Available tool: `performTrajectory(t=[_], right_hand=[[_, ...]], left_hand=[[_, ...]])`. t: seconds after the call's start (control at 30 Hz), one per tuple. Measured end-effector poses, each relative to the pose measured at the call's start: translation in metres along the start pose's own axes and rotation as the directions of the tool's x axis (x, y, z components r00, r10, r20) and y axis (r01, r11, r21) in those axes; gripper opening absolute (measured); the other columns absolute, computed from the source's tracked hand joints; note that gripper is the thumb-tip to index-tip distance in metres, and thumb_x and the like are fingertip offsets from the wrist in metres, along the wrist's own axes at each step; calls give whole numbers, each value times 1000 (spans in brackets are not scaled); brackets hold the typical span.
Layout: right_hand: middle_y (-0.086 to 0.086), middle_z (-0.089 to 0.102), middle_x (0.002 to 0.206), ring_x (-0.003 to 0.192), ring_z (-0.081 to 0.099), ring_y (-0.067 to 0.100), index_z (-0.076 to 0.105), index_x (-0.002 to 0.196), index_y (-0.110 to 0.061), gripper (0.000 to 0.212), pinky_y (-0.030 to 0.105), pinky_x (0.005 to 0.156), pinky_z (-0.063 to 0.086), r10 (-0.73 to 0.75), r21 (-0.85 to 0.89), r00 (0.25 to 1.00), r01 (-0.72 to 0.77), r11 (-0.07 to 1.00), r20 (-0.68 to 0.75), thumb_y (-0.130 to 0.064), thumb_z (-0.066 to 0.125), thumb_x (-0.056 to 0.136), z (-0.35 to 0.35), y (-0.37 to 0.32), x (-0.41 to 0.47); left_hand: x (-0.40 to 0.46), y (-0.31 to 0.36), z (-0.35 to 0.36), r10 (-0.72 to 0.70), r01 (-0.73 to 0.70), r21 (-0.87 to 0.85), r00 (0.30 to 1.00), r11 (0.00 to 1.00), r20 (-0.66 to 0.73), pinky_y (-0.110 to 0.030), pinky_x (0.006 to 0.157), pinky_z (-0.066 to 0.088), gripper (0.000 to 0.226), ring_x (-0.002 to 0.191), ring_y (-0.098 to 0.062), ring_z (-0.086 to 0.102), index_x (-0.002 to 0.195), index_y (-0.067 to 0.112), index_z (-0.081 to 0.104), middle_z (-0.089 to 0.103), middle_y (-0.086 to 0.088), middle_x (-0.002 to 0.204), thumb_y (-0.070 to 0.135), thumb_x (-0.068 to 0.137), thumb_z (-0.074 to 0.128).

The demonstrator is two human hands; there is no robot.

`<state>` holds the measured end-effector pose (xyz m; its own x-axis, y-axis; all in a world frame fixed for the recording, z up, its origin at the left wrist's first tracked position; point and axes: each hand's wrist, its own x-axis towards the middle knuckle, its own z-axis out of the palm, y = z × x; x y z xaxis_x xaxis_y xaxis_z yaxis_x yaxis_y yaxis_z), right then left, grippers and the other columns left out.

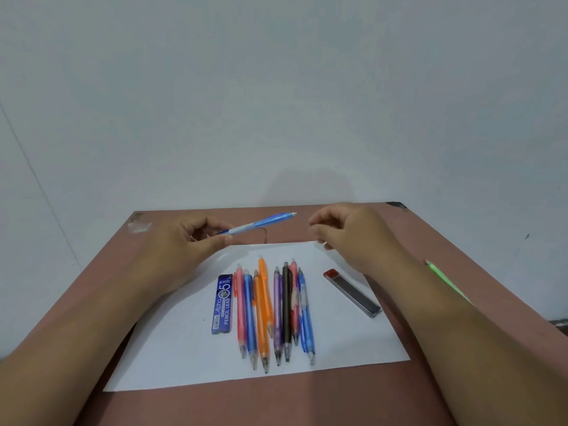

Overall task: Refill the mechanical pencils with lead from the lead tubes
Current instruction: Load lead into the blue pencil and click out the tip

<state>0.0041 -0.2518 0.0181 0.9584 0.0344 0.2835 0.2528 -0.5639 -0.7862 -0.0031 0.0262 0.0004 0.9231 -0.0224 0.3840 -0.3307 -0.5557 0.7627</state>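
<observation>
Left fingers (226, 230) pinch blue pencil (261, 222); right fingers (319, 233) curled, contents unclear; both above paper's (172, 342) far edge.

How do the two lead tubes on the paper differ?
The blue lead tube is opaque with white print; the clear lead tube is see-through with a red end and dark leads showing inside. The blue one lies left of the pencil row, about parallel to it; the clear one lies right of it, angled. Both rest flat on the white paper, untouched by either hand.
</observation>
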Motion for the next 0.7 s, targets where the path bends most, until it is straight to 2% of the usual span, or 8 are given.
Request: performTrajectory(t=[0.07,0.13,0.2,0.37,0.53,0.7], right_hand=[[-16,70,84,73,64,-2,73,89,-34,13,11,67,48,-14,-188,998,26,982,69,-23,71,94,-2,5,0],[-19,68,84,74,62,-5,73,87,-36,13,7,63,42,-7,-268,995,33,963,99,-24,71,93,-3,8,1],[-20,68,85,76,62,-3,72,86,-36,14,9,62,42,-2,-312,993,41,949,122,-24,70,92,-2,10,1],[-16,66,84,75,65,4,76,96,-28,12,13,64,49,35,-335,981,32,942,192,-20,68,94,0,13,1],[-16,63,76,65,63,1,73,89,-31,14,15,60,44,79,-317,972,-5,948,221,-19,65,93,3,15,4],[-14,70,80,66,68,0,76,92,-27,12,17,62,47,128,-313,964,-50,948,234,-20,66,92,3,15,5]], left_hand=[[0,2,0,11,-11,34,1000,999,-6,-6,52,40,6,62,1,55,88,35,75,70,14,73,34,82,78],[0,2,0,19,-18,68,1000,998,-13,-6,52,39,6,61,3,54,86,36,74,69,15,73,33,84,78],[1,1,0,13,-12,82,1000,997,-13,-6,52,38,5,61,2,52,87,37,73,68,12,73,35,83,77],[3,-4,1,10,-11,83,1000,996,6,-8,52,39,5,63,0,53,87,40,72,67,18,75,39,83,75],[3,-5,1,21,-21,66,1000,998,6,-6,53,39,6,64,2,54,86,38,72,67,17,76,35,83,76],[4,-4,1,-6,4,67,999,998,36,-11,53,41,10,66,3,54,86,43,70,67,17,78,47,77,71]])
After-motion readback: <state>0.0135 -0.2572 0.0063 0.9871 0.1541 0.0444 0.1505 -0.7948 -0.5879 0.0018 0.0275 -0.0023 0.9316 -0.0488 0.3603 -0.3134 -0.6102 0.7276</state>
